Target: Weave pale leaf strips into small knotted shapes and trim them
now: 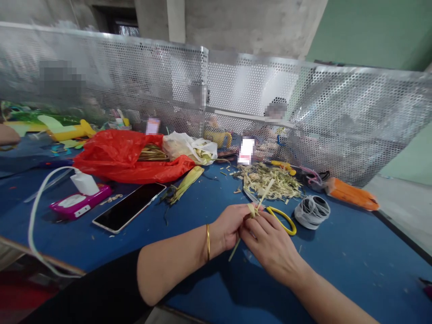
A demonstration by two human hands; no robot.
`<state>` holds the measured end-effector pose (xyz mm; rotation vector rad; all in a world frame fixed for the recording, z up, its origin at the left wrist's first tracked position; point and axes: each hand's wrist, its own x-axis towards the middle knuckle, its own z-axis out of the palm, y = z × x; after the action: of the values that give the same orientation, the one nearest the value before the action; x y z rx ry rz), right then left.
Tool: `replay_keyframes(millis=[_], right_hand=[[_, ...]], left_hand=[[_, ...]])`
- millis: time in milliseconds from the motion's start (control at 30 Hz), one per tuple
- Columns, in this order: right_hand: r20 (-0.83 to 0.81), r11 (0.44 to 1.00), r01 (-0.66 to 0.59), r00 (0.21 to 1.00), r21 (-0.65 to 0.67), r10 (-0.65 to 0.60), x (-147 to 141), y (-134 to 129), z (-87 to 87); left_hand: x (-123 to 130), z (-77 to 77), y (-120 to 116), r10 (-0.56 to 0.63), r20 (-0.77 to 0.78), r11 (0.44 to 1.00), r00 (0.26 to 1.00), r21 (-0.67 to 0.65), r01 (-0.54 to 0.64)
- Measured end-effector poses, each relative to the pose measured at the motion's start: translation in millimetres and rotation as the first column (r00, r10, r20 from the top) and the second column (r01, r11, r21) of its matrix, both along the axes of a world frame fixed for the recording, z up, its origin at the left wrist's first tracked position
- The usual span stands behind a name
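My left hand (232,222) and my right hand (268,240) meet over the blue table (340,265), fingers closed around a small piece of pale green plant strip (252,209). One thin end of the strip points up past my fingertips, and another hangs below my left hand. My fingers cover much of the piece. Just beyond my right hand lie scissors with yellow handles (285,221), their blades partly hidden. A heap of cut strip scraps (270,182) sits behind them, and a spool of whitish string (312,212) stands to the right.
A red plastic bag (111,155), a dark phone (130,208) and a magenta power strip (81,202) with a cable lie left. An orange packet (353,194) is at right. A perforated metal screen (243,90) borders the back. Another person's hand (8,136) shows at far left.
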<state>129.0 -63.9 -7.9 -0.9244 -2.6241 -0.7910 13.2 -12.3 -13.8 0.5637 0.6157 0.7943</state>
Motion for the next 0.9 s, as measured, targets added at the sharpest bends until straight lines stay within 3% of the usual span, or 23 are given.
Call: replay_keyframes(millis=[233,300,367,433,500,567,633,667,733,800,900], right_hand=[[-0.044,1.000,-0.010,0.999,-0.030,0.008,5,1,3.9],[-0.139,0.998,-0.030,0.990,-0.049,0.023,7,2,4.2],[-0.344,0.995,-0.010,0.939,-0.100,-0.026,11,4,5.0],[-0.598,0.977,0.034,0.786,-0.210,-0.156,15,7,5.9],[-0.768,0.913,0.007,0.538,-0.409,-0.348,18,12,6.2],[-0.784,0.782,-0.154,0.287,-0.604,-0.550,19,17,5.2],[-0.695,0.628,-0.342,0.122,-0.699,-0.708,18,20,3.5],[-0.646,0.569,-0.408,0.071,-0.714,-0.760,17,21,2.6],[-0.578,0.508,-0.466,0.008,-0.724,-0.816,15,22,0.9],[-0.555,0.495,-0.478,-0.019,-0.726,-0.831,14,22,-0.2],[-0.582,0.528,-0.460,-0.030,-0.713,-0.812,15,23,-1.2]], left_hand=[[-3,0.9,-4,-0.021,0.021,0.999,1.000,0.047,0.020],[-4,2.1,-4,-0.009,0.017,0.997,1.000,0.070,0.008],[-6,5.2,-3,0.016,-0.011,0.993,1.000,0.118,-0.015],[-7,9.4,-3,0.059,-0.076,0.986,0.995,0.160,-0.047],[-8,13.2,-4,0.097,-0.156,0.978,0.983,0.197,-0.066],[-8,15.1,-5,0.119,-0.219,0.970,0.969,0.233,-0.067],[-7,14.8,-6,0.137,-0.273,0.966,0.952,0.250,-0.067],[-7,14.1,-6,0.144,-0.294,0.966,0.945,0.249,-0.069],[-7,12.4,-5,0.134,-0.315,0.970,0.940,0.236,-0.059],[-8,11.5,-4,0.097,-0.310,0.974,0.946,0.225,-0.026],[-11,12.5,-2,0.034,-0.278,0.974,0.960,0.226,0.031]])
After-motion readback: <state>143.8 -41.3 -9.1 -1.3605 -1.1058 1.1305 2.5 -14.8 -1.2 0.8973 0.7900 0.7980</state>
